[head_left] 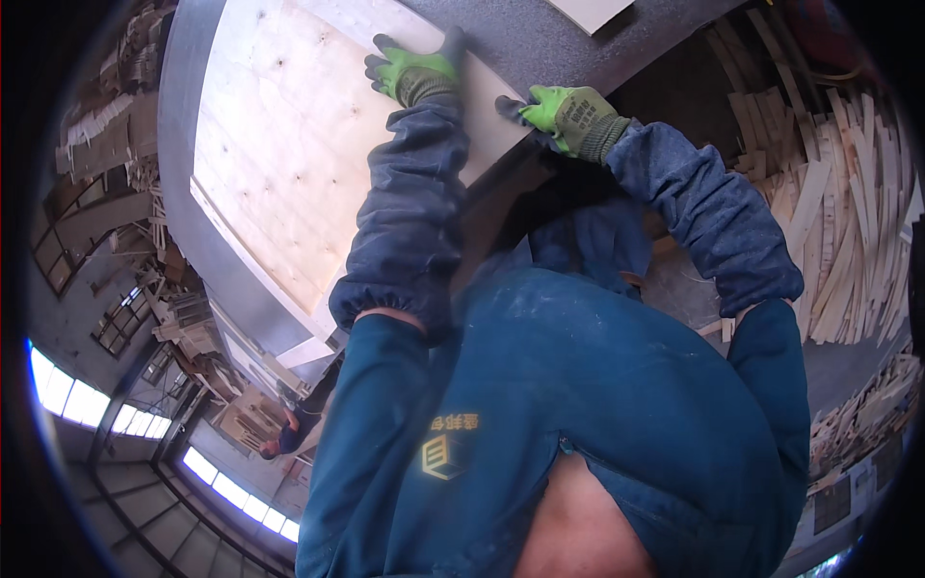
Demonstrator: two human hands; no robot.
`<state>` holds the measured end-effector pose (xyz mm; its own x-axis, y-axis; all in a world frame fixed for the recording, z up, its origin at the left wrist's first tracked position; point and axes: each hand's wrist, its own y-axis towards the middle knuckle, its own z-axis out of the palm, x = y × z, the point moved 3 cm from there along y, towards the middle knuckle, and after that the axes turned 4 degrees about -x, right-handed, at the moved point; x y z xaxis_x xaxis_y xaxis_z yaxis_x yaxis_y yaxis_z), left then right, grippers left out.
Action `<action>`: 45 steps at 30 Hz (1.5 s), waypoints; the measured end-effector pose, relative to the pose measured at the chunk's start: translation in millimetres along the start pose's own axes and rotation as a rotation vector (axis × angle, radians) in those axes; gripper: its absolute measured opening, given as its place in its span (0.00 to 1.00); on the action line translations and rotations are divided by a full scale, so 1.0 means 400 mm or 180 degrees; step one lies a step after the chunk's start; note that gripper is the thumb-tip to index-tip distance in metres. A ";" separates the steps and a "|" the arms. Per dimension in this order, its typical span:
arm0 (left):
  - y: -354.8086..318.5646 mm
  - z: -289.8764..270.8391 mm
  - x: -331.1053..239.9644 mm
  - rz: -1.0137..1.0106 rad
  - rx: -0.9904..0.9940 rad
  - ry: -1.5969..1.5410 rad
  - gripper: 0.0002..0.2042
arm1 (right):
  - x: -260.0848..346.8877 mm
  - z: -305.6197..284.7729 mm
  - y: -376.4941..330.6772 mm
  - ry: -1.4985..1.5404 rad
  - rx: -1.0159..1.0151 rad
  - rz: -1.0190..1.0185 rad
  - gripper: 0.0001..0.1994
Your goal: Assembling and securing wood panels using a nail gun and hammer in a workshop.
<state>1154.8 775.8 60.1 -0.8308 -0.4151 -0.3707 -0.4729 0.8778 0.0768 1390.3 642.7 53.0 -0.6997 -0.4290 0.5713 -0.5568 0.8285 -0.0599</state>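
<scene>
A: What is the setting?

B: A grey table fills the view from 10 to 1 o'clock in a wood-stacked hall. Pale strips lie heaped at 3 o'clock, windows glow toward 8, and a co-worker bends nearby, also toward 8.

A: And the board?

B: The board lies flat on the table, toward 10 o'clock: broad, cream-coloured, dotted with small dark knots. A narrow rail runs along its side toward 9, and a plainer band lines its side toward 12.

A: The hands?

B: Both wear green gloves with dark fingertips. At 12 o'clock, the left hand lies spread, palm down, on the band. At 1, the right hand meets the band's edge, one dark fingertip on top; whether it grips, one cannot tell.

A: What escapes the lens?

B: The board's far end, cut off at 11 o'clock, and most of a pale sheet cropped at 1. The right hand's lower fingers sink into shadow, the co-worker is too small to read, and whether band and board are one piece is unclear.
</scene>
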 end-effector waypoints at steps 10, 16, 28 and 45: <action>0.037 0.020 -0.033 0.0161 -0.0188 0.0017 0.73 | -0.025 -0.056 -0.001 0.0010 -0.0086 -0.0176 0.33; 0.029 0.025 -0.046 0.0145 -0.0107 0.0189 0.73 | -0.066 -0.185 -0.061 0.0058 -0.0462 0.0253 0.24; -0.010 -0.050 -0.003 -0.0059 0.0453 0.0567 0.71 | -0.909 -0.966 0.216 -0.3138 -0.1062 0.2452 0.45; -0.042 -0.077 -0.033 -0.0227 0.0652 0.1123 0.69 | -1.353 -0.958 0.305 -0.2626 -0.0555 0.1759 0.32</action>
<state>1164.7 759.2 92.2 -0.8646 -0.5018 -0.0258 -0.4942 0.8586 -0.1366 1872.5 1113.8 50.1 -0.9680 -0.0293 -0.2492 -0.0337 0.9993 0.0133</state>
